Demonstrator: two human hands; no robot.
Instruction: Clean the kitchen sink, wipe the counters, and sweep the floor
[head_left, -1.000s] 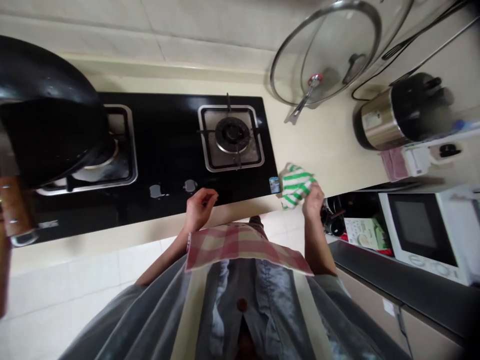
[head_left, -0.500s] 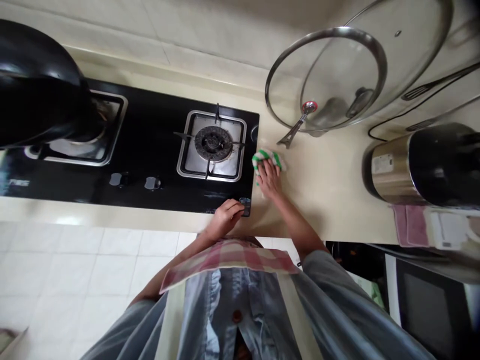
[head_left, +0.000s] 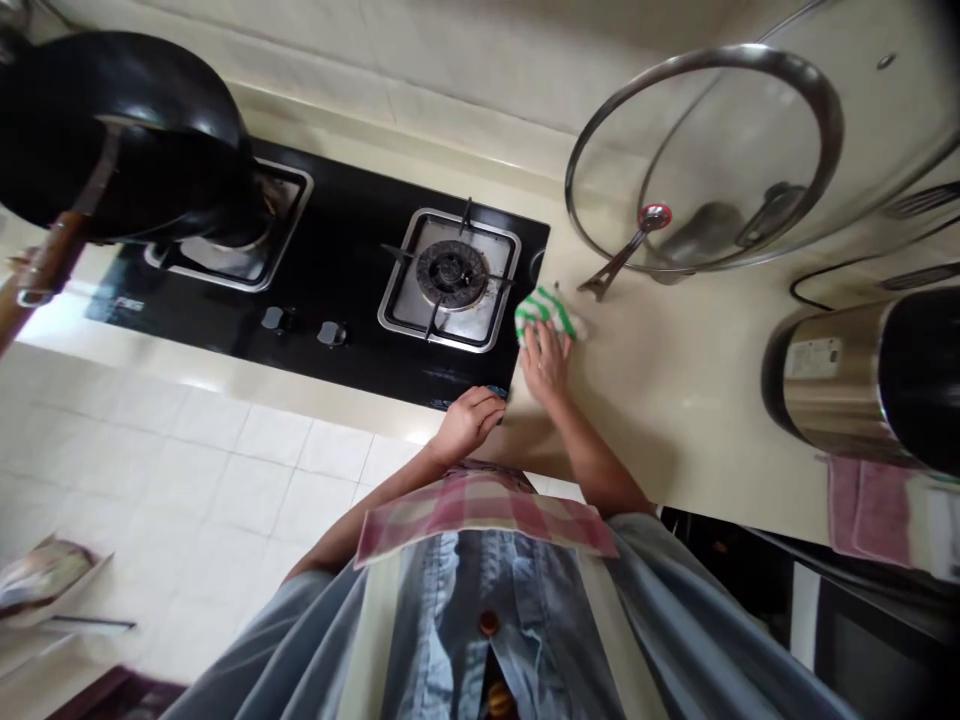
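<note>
My right hand [head_left: 546,362] presses down on a green-and-white striped cloth [head_left: 541,308] on the counter, just right of the gas stove's edge. Nearer to me, my left hand [head_left: 469,422] rests at the stove's front right corner. Its fingers are curled together, and what lies under them, if anything, is hidden. The black glass gas stove [head_left: 352,260] spreads to the left, with a bare burner [head_left: 451,275] close to my hands. Just beyond the cloth, a metal utensil with a flared, slotted end [head_left: 622,255] leans on a glass lid.
On the left burner stands a black wok [head_left: 180,120] with a wooden handle [head_left: 56,255]. Two glass lids lean against the wall, the nearer steel-rimmed [head_left: 577,205]. A steel-and-black appliance [head_left: 840,365] stands at right, with pink cloths [head_left: 870,510] in front of it.
My view has turned, so the stove and lids sit further right and more of the wok shows. My right hand stays on the cloth, and my left remains at the stove corner.
</note>
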